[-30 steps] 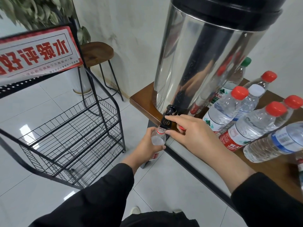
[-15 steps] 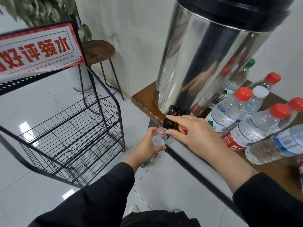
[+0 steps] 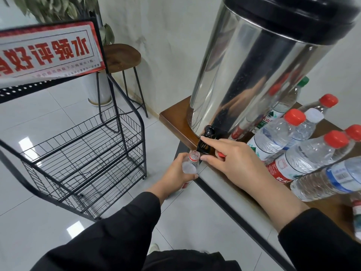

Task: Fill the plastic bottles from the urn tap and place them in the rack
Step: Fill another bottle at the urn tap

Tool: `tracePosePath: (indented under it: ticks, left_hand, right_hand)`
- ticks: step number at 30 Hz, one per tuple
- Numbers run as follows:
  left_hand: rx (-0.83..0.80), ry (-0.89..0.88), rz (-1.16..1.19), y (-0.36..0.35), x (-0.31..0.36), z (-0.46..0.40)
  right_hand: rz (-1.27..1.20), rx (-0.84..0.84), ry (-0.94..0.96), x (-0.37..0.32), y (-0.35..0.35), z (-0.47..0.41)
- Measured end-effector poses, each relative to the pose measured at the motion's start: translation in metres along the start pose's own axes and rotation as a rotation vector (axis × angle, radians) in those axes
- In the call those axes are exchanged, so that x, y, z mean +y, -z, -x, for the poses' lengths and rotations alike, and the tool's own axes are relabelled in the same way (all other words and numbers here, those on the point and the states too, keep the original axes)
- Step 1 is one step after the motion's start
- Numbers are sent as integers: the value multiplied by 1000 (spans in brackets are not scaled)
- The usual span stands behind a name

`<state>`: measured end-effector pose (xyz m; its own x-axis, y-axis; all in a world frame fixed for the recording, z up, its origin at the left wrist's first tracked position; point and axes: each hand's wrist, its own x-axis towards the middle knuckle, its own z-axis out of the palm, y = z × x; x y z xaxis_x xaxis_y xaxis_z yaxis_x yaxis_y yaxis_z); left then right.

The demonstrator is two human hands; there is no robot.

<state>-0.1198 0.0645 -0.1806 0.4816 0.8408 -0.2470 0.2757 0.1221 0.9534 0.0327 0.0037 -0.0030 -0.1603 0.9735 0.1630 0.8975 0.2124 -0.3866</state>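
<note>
Left hand (image 3: 176, 174): fingers curled round the bottle (image 3: 190, 166), hiding most of it; open mouth just under the tap (image 3: 205, 144).
Right hand (image 3: 232, 161): forefinger on the tap, thumb below it; a red cap (image 3: 220, 154) peeks from the curled fingers.
Urn (image 3: 254, 75): top cut off.
Rack (image 3: 88, 149): wire shelves, left of the table (image 3: 173, 120).
Hard to see: any water flow.
Change: both hands stay as before.

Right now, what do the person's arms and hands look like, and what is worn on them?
Both arms are in long black sleeves of plain, matte cloth that end at the wrists: the left sleeve and the right sleeve. The left hand and right hand are bare: no gloves, and no rings, watch or markings show.
</note>
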Motion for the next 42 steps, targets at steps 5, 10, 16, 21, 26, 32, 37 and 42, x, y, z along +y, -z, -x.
tracePosePath:
  ticks: [5,10,16,21,26,32,37,42]
  left_hand:
    - [-3,-8,35,-2,-5,-2]
    - [-16,-13,46,-3,-8,-5]
    - [6,-23,-12,-3,-13,-9]
    - [3,-36,-14,-3,-15,-11]
    - [7,-30,-18,-3,-17,-13]
    - [9,-36,-18,-4,-19,-14]
    - [3,-39,4,-2,-20,-15]
    - [3,-34,12,-1,-20,-14]
  right_hand:
    - [56,19,32,1,-2,0]
    - [67,27,46,4,-4,-1]
    - [75,24,51,5,-5,-1]
    - [95,31,72,4,-4,-1]
    - [88,39,74,4,-6,-2]
    - [82,14,70,0,-7,-2]
    - [76,-4,43,-1,-7,-4]
    - [59,-29,41,-3,-5,-3]
